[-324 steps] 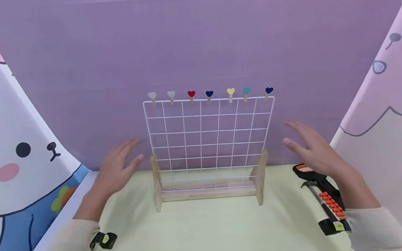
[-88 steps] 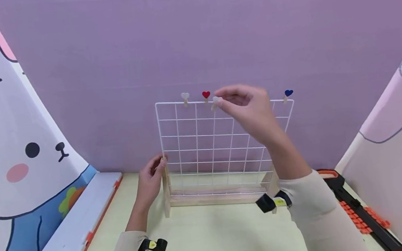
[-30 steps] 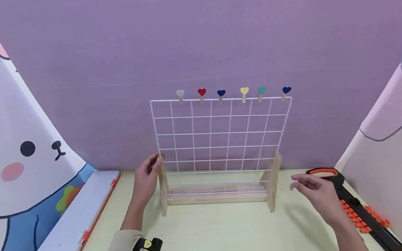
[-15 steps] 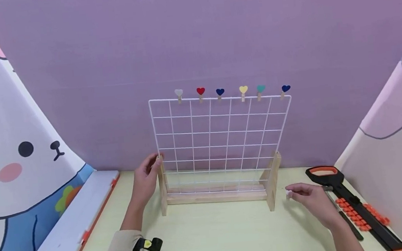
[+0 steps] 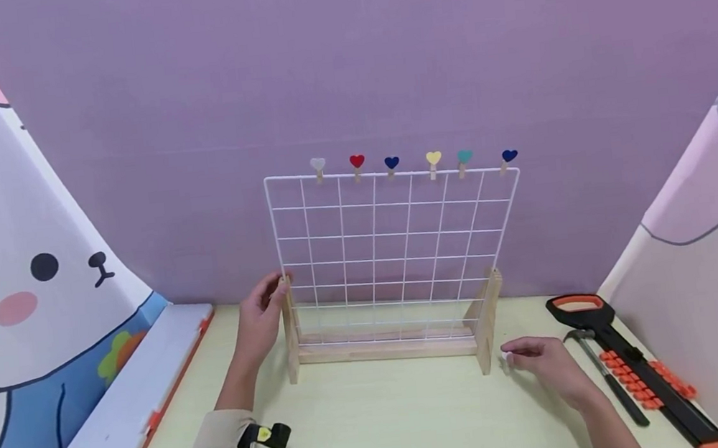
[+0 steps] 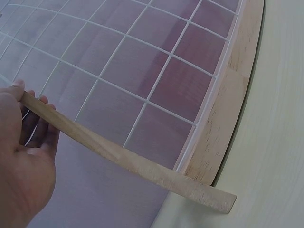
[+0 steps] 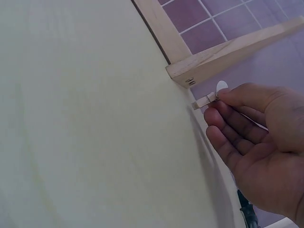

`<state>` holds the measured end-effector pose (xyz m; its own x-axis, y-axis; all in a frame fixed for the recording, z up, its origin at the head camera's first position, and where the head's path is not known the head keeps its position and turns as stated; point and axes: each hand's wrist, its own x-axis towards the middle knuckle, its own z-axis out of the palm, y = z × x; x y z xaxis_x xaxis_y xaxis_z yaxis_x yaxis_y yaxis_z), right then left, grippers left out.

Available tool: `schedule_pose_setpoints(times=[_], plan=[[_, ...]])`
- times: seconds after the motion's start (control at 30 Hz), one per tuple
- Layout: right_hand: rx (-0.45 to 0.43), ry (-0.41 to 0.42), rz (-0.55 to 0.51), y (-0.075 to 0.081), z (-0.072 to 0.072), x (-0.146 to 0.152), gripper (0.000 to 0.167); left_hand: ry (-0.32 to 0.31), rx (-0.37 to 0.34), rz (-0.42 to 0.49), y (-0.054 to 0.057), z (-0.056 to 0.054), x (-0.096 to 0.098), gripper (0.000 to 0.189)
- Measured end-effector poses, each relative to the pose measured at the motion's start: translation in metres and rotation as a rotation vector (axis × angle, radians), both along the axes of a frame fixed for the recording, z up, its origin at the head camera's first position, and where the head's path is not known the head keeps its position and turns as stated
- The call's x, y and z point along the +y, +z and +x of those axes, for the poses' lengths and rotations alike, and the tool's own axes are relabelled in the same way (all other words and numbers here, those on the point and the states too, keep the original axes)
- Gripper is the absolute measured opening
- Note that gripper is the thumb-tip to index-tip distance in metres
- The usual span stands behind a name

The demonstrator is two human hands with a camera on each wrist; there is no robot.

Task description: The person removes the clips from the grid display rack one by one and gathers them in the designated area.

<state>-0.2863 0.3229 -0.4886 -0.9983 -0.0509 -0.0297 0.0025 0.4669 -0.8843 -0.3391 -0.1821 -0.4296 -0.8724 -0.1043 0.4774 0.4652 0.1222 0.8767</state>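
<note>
A white wire grid panel (image 5: 373,235) stands upright in a wooden stand (image 5: 384,349). Along its top wire sit several small heart clothespins: white (image 5: 318,164), red (image 5: 356,161), navy (image 5: 391,163), yellow (image 5: 433,158), teal (image 5: 464,157) and another navy one (image 5: 509,156) at the right corner. My left hand (image 5: 260,327) grips the top of the stand's left upright (image 6: 128,159). Low beside the right upright (image 5: 490,319), my right hand (image 5: 551,368) pinches a wooden clothespin (image 7: 205,101) with a white heart, just above the table in the right wrist view.
A flat white case (image 5: 135,397) with an orange edge lies on the left of the table. A hammer (image 5: 611,380) and a black handsaw (image 5: 639,370) with orange parts lie on the right. Behind the stand hangs a purple cloth (image 5: 344,74).
My left hand has come onto the left upright. My right hand has taken a white clothespin off the top wire, lowered it to the stand's right and shifted slightly left and down.
</note>
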Motion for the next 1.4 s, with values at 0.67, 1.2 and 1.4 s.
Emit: schedule_pose_setpoints(times=[0.67, 1.2, 1.4], plan=[[0.078, 0.007, 0.062, -0.021, -0.009, 0.005, 0.03, 0.031, -0.005, -0.036, 0.002, 0.003, 0.0, 0.036], [0.1, -0.026, 0.124, -0.022, -0.008, 0.003, 0.03, 0.027, 0.013, -0.033, 0.0, 0.001, 0.0, 0.036], [0.098, -0.029, 0.127, -0.022, -0.007, 0.003, 0.031, 0.021, 0.02, -0.027, 0.0, 0.001, 0.001, 0.035]])
